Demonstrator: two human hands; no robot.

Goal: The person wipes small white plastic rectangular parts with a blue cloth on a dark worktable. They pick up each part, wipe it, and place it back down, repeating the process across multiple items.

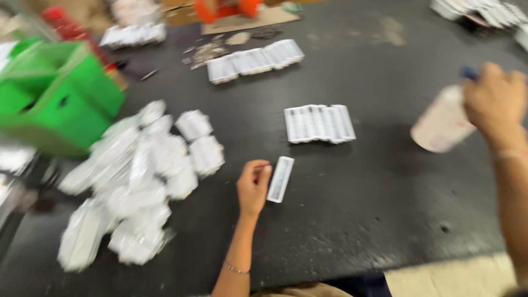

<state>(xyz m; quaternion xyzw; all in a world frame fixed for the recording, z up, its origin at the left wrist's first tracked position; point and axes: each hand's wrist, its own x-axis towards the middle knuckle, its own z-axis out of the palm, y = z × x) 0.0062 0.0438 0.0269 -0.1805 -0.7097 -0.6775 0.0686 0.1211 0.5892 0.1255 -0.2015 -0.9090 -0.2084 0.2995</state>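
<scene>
The left hand (253,186) rests low on the black worktop (385,209), fingers curled loosely, the fingertips touching the long edge of a single white strip (280,179) that lies flat just to its right; whether the fingers pinch the strip or only touch it cannot be told through the blur; a thin bracelet (235,268) circles the wrist. The right hand (495,102) is raised at the far right, closed around the neck of a pale bottle (443,124) with a dark blue cap (469,72); the bottle tilts, its base pointing down and left, above the worktop; a light band (511,154) sits on that wrist.

Beyond the strip, well apart from it, lies a row (319,123) of white strips set side by side, overlapping; farther back a longer row (256,60) runs slantwise, with grey scraps (206,53) near its left end. A loose heap (135,176) of white packets spreads over the left of the worktop, near the left hand but not touching it. A green box (58,96) stands at the left edge, behind the heap; a red thing (63,25) shows behind it, too blurred to tell. More white stacks lie at the back left (132,34) and the far right corner (484,11); an orange object (226,8) sits on brown card (247,22) at the back.
</scene>
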